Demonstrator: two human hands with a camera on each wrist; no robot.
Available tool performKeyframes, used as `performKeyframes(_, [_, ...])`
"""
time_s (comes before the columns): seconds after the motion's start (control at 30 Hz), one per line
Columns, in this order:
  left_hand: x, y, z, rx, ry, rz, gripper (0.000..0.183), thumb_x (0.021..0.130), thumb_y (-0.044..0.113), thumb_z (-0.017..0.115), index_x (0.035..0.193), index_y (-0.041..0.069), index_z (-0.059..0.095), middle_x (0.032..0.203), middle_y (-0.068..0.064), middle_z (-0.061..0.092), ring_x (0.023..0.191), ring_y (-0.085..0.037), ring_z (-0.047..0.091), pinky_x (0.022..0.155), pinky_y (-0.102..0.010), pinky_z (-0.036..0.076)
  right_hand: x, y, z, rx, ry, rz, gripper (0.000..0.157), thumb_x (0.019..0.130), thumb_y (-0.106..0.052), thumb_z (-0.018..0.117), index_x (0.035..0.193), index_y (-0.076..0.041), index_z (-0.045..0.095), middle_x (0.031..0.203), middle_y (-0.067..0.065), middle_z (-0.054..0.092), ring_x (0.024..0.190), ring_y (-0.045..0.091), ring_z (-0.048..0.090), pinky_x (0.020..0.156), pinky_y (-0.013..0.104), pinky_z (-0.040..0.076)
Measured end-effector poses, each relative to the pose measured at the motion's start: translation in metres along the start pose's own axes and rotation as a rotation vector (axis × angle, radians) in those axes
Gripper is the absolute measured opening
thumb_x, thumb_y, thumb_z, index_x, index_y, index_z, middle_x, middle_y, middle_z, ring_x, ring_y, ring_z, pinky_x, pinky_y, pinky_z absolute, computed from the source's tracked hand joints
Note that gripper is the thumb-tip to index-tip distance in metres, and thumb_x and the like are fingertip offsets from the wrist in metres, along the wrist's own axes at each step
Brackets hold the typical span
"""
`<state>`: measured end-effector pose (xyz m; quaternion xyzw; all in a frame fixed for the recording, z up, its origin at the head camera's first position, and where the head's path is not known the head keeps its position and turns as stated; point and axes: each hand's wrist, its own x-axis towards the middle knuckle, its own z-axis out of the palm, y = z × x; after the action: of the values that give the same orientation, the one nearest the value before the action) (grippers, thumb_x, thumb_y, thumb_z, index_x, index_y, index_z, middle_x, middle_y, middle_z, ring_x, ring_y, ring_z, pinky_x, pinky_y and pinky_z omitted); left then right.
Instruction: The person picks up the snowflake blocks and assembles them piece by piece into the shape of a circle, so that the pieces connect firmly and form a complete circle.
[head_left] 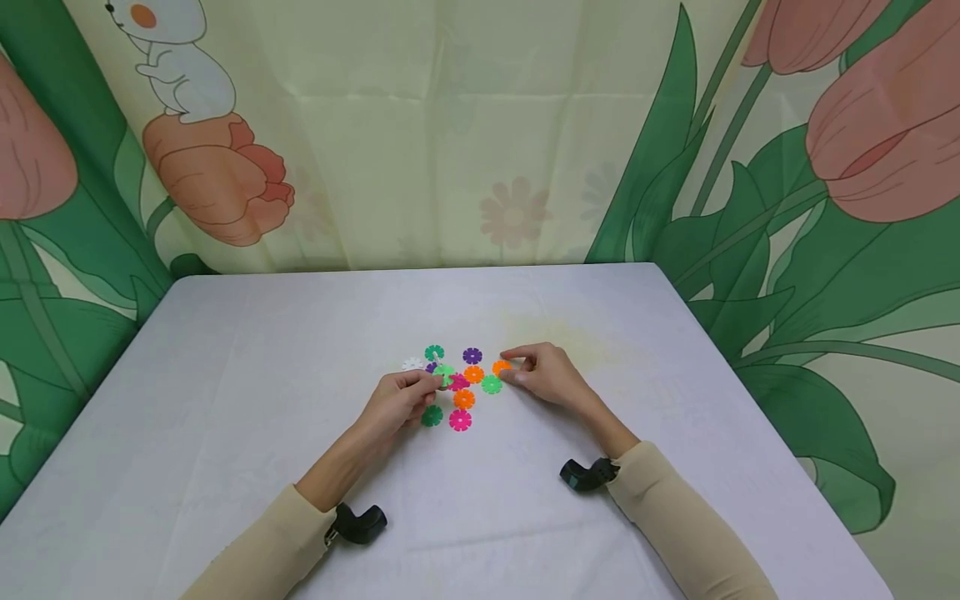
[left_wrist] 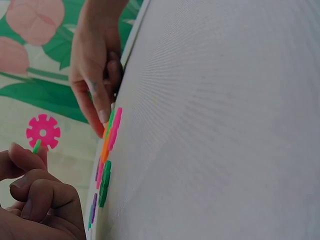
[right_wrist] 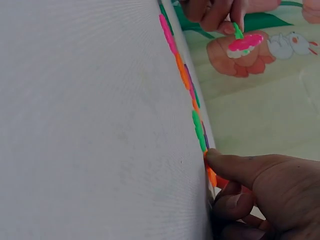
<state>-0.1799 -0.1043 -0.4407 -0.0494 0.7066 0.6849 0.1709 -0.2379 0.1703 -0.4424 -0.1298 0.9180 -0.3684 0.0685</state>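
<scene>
My left hand [head_left: 400, 400] pinches a light green notched plastic disc [right_wrist: 238, 31] between thumb and fingertips, above the table. A pink disc [left_wrist: 43, 132] is joined crosswise to it, and a white disc [right_wrist: 234, 53] shows beside the pink one in the right wrist view. My right hand [head_left: 553, 377] is low at the right edge of the group of discs. Its thumb and index finger pinch an orange disc [head_left: 501, 367] at the tabletop. Next to that lies a light green disc [head_left: 491, 384]. The exact joints of the held pieces are partly hidden by fingers.
Between the hands lie a purple disc [head_left: 472, 356], orange discs [head_left: 464, 400], a pink disc [head_left: 461, 420] and dark green discs [head_left: 431, 416]. They rest on a white-covered table [head_left: 300, 333]. A printed curtain [head_left: 450, 167] hangs behind its far edge.
</scene>
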Motion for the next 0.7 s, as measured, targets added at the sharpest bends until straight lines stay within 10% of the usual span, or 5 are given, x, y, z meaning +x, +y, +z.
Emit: performKeyframes(0.7, [-0.0002, 0.0007, -0.0010, 0.016, -0.015, 0.028, 0.029, 0.106, 0.027, 0.064, 0.102, -0.001, 0.065, 0.075, 0.000, 0.055, 0.058, -0.014, 0.032, 0.055, -0.024, 0.028, 0.0031, 0.0046, 0.0018, 0.124, 0.018, 0.087, 0.033, 0.090, -0.021, 0.086, 0.120, -0.010, 0.078, 0.070, 0.000, 0.053, 0.050, 0.013, 0.043, 0.049, 0.024, 0.032])
